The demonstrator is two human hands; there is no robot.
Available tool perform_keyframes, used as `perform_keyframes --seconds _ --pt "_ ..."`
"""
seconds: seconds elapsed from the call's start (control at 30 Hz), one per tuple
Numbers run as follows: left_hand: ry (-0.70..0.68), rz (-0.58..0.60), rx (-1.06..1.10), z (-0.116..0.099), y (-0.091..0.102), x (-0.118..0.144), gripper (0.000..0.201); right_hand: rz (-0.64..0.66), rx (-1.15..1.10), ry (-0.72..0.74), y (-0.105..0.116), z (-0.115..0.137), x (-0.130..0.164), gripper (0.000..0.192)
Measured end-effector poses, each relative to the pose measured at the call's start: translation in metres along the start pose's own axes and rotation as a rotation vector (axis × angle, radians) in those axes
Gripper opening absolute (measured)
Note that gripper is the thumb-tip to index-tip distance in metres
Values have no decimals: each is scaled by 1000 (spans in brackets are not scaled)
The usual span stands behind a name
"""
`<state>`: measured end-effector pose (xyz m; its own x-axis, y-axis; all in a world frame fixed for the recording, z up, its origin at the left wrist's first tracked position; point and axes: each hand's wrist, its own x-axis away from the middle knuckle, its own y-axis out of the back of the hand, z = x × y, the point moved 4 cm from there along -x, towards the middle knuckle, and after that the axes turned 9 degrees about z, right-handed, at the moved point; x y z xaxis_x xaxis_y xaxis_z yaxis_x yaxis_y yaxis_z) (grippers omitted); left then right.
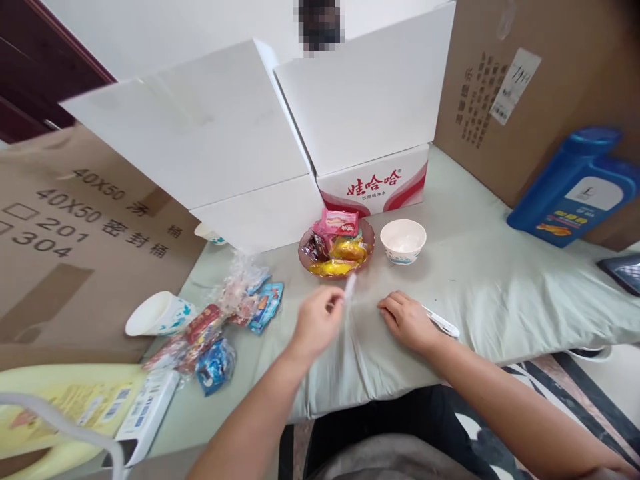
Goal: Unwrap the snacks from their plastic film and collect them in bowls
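My left hand [317,322] is raised a little over the pale green cloth and pinches a small clear wrapped stick [349,288], blurred by motion. My right hand [407,320] rests knuckles up on the cloth, closed around a white pen-like tool [442,323] that pokes out to the right. Just beyond both hands stands a reddish glass plate [367,235] piled with wrapped snacks [338,243]. An empty white bowl [403,241] sits to its right.
A heap of snack packets [226,321] and a tipped paper cup [159,313] lie at the left. White cartons [280,140] and brown cardboard boxes [505,87] ring the back. A blue jug [575,187] lies at the right, a yellow bottle [55,407] at the near left.
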<state>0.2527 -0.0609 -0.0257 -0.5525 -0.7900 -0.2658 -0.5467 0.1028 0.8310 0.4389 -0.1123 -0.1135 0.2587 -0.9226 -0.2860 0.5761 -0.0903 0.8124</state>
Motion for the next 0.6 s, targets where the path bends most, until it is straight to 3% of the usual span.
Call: perform_keyframes --seconds 0.07,0.13,0.2,0.27,0.3,0.37,0.5,0.6 --pt "-23 -306 -114 -2 37 -32 14 11 -1 3 -2 0 -1 17" --pt "-103 -421 -285 -7 53 -69 17 22 2 5 -3 0 -2 17" --pt "-125 -274 -436 -5 44 -109 20 29 10 7 -4 0 -2 17" --pt "-98 57 -541 5 17 -140 24 30 19 14 -4 -1 -2 18" --pt "-83 209 -560 12 2 -150 26 29 22 20 -4 -1 -2 18" --pt "-46 363 -556 25 -19 -159 30 29 26 32 -4 -1 -2 17" --pt "19 380 -533 40 -25 -157 27 47 46 29 -5 -1 -4 18" --pt "65 181 -494 33 -7 -161 30 64 75 28 -7 1 -5 19"
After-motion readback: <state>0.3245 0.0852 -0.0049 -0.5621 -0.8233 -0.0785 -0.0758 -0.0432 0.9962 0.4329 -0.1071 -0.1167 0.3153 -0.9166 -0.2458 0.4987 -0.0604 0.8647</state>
